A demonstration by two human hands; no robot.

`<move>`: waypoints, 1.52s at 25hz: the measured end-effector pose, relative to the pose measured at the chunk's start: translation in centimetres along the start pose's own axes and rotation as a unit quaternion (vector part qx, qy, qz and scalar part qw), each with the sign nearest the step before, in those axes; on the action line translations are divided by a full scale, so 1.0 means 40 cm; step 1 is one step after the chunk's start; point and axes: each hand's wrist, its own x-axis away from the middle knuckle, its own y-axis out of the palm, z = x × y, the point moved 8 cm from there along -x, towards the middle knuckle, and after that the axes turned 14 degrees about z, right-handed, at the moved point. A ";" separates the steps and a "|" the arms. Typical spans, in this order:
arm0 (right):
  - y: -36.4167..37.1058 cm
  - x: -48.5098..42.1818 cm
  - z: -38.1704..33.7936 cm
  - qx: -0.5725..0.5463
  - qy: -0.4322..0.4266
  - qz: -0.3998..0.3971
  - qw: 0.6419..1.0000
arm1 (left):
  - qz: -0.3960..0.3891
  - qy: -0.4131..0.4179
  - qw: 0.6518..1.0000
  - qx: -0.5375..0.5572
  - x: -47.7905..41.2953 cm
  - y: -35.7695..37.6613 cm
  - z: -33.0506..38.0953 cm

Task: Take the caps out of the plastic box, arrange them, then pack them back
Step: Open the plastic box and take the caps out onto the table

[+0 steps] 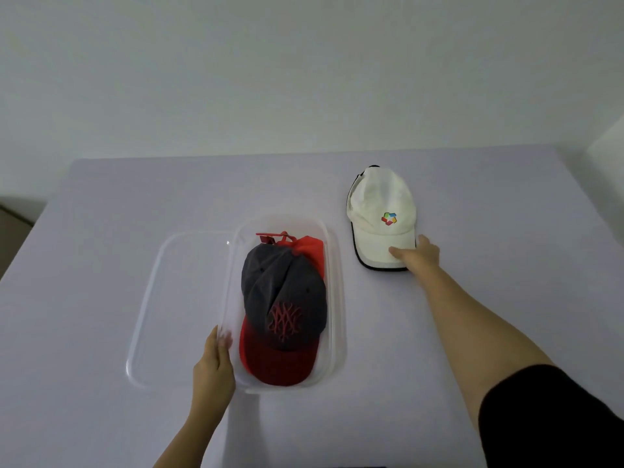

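Right hand (420, 253) lies on the brim of the white cap (381, 214), fingers flat on top, thumb beside the edge; whether it pinches the brim I cannot tell. Left hand (216, 359) cups the near left wall of the clear plastic box (337, 298), holding it steady. Inside sit a grey cap with red brim (283, 298) over a red cap (312, 246). The lid (152, 298) lies touching the box's left side. A sliding pull could crease the white cap's brim or nudge the box. The table (506, 214) is open to the right and behind; its far edge is near the cap.
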 end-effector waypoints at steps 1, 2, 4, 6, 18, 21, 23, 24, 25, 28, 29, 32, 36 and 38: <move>-0.004 0.009 -0.028 0.057 -0.041 0.033 0.997 | 0.000 0.000 1.000 -0.002 -0.001 -0.001 -0.001; -0.008 0.037 -0.074 0.066 -0.109 0.066 0.990 | -0.002 -0.002 1.000 -0.001 -0.001 -0.002 -0.003; 0.013 0.142 -0.178 -0.017 -0.282 0.081 0.956 | 0.000 -0.008 1.000 0.003 -0.002 -0.004 -0.009; 0.071 0.298 -0.241 -0.042 -0.432 0.008 0.901 | 0.002 -0.010 1.000 -0.002 -0.003 -0.006 -0.014; 0.063 0.514 -0.282 -0.212 -0.305 -0.081 0.925 | -0.003 0.004 1.000 0.011 0.001 -0.009 0.010; -0.093 0.441 -0.278 -0.362 -0.205 -0.006 0.909 | -0.005 0.012 1.000 0.018 0.000 -0.012 0.013; -0.200 0.365 -0.243 -0.417 -0.147 0.018 0.897 | -0.003 0.012 1.000 0.019 -0.005 -0.008 0.007; -0.240 0.331 -0.219 -0.423 -0.135 0.013 0.896 | -0.003 0.013 1.000 0.020 -0.006 -0.007 0.006; -0.275 0.301 -0.190 -0.408 -0.136 0.006 0.903 | -0.009 0.015 1.000 0.022 -0.001 -0.002 0.011; -0.277 0.244 -0.097 -0.281 -0.156 -0.039 0.946 | -0.008 0.017 1.000 0.020 0.005 0.002 0.016; -0.251 0.236 -0.062 -0.246 -0.156 -0.053 0.955 | -0.006 0.017 1.000 0.018 0.003 -0.001 0.016; -0.173 0.222 0.036 -0.197 -0.133 -0.080 0.968 | -0.006 0.021 1.000 0.017 -0.003 -0.006 0.011; -0.107 0.203 0.086 -0.026 -0.139 -0.049 0.989 | -0.007 0.023 1.000 0.018 0.002 -0.003 0.017; -0.123 0.237 0.022 -0.013 -0.224 0.061 0.973 | -0.002 0.023 1.000 0.017 0.003 -0.005 0.020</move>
